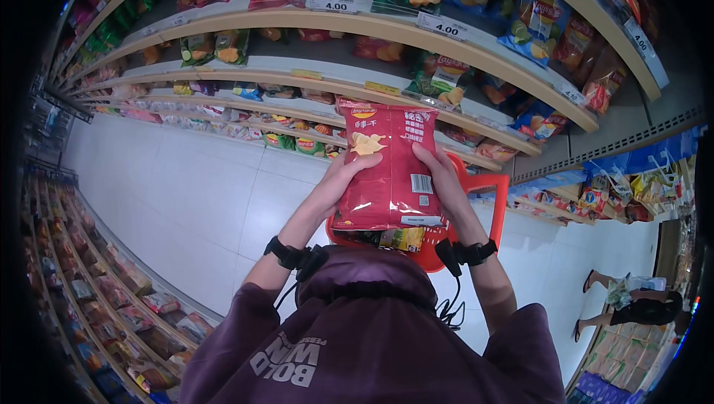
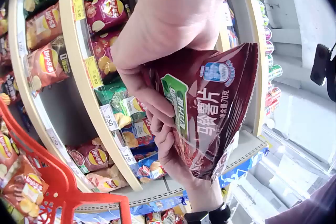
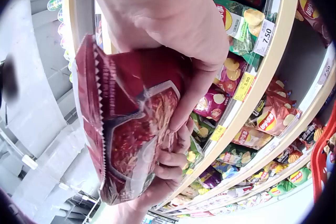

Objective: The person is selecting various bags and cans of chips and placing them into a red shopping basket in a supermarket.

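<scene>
A dark red bag of Lay's potato chips [image 1: 390, 173] is held up in front of the chest, its printed back with a barcode facing the head camera. My left hand [image 1: 343, 181] grips its left side, thumb on the near face. On the opposite side my right hand [image 1: 442, 179] grips it the same way. Both wrist views show fingers [image 2: 149, 95] curled behind the bag, against its front. Below the bag in the head view is an orange-red shopping basket [image 1: 500, 207], partly hidden, with a yellow packet [image 1: 405, 239] inside.
Curved-looking shelves [image 1: 245, 24] of chip bags with price tags [image 1: 442, 26] run ahead. Another stocked shelf [image 1: 111, 285] stands at left, across a pale tiled floor [image 1: 186, 181]. At right a person [image 1: 632, 306] is in the aisle.
</scene>
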Demonstrator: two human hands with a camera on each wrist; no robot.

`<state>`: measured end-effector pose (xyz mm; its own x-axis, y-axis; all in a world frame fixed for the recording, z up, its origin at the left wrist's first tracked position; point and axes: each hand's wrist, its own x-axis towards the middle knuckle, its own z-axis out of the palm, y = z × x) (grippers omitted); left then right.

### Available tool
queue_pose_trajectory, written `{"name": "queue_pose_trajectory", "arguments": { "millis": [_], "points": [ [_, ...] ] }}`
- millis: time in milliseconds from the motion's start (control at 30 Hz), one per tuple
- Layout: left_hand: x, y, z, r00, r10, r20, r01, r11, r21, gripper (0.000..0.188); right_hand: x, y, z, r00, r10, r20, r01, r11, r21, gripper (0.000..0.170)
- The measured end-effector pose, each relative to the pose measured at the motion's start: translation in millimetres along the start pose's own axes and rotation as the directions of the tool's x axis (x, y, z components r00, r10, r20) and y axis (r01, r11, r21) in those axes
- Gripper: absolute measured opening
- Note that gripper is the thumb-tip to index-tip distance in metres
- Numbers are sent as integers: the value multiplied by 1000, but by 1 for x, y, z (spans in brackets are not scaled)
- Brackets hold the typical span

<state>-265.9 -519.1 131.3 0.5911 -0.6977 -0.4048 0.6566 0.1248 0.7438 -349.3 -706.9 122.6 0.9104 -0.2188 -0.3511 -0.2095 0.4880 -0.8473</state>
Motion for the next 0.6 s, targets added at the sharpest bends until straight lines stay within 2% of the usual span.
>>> {"name": "queue_pose_trajectory", "arguments": {
  "millis": [33, 67, 133, 167, 200, 233, 267, 367, 400, 433, 467, 500, 567, 600],
  "points": [
    [0, 0, 1, 999, -44, -13, 44, 998, -34, 57, -1, 1, 0, 999, 33, -12, -33, 999, 36, 47],
    [0, -1, 3, 997, -64, -42, 61, 997, -53, 55, 2, 6, -3, 999, 28, -38, -28, 999, -21, 49],
    [7, -13, -6, 996, 35, -76, -35, 999, 6, 56, 11, 24, -13, 995, 15, -94, -27, 991, -128, 51],
    [12, -21, -14, 992, 85, -88, -82, 996, 39, 56, 14, 30, -17, 972, -218, -88, 166, 902, -399, 54],
    [16, -28, -21, 964, 207, -168, -165, 959, 231, 57, 15, 36, -21, 903, -429, -24, 318, 704, -635, 56],
    [20, -33, -27, 915, 341, -218, -227, 879, 420, 58, 14, 34, -19, 799, -594, 97, 411, 420, -809, 58],
    [22, -37, -32, 847, 476, -235, -262, 760, 595, 59, 7, 30, -19, 890, -443, 113, 372, 558, -742, 66],
    [16, -35, -23, 771, 619, -151, -249, 510, 824, 63, -9, 28, 11, 956, -180, 232, 291, 694, -659, 76],
    [15, -37, -19, 756, 647, -98, -259, 433, 863, 53, -11, 35, 17, 942, -231, 244, 336, 624, -706, 85],
    [14, -38, -18, 778, 622, -89, -292, 483, 825, 49, -10, 42, 21, 926, -278, 256, 371, 547, -751, 96],
    [14, -38, -20, 801, 594, -75, -324, 535, 780, 45, -2, 49, 21, 969, -120, 217, 231, 757, -612, 106],
    [14, -39, -21, 824, 563, -61, -347, 587, 732, 42, 2, 55, 22, 979, -166, 120, 205, 772, -601, 107],
    [9, -38, -18, 876, 477, -69, -325, 689, 648, 32, -1, 37, 22, 986, -149, 73, 165, 862, -479, 101],
    [9, -40, -22, 891, 450, -58, -321, 716, 620, 30, 9, 50, 13, 979, -200, 47, 202, 896, -395, 96]
  ]
}}
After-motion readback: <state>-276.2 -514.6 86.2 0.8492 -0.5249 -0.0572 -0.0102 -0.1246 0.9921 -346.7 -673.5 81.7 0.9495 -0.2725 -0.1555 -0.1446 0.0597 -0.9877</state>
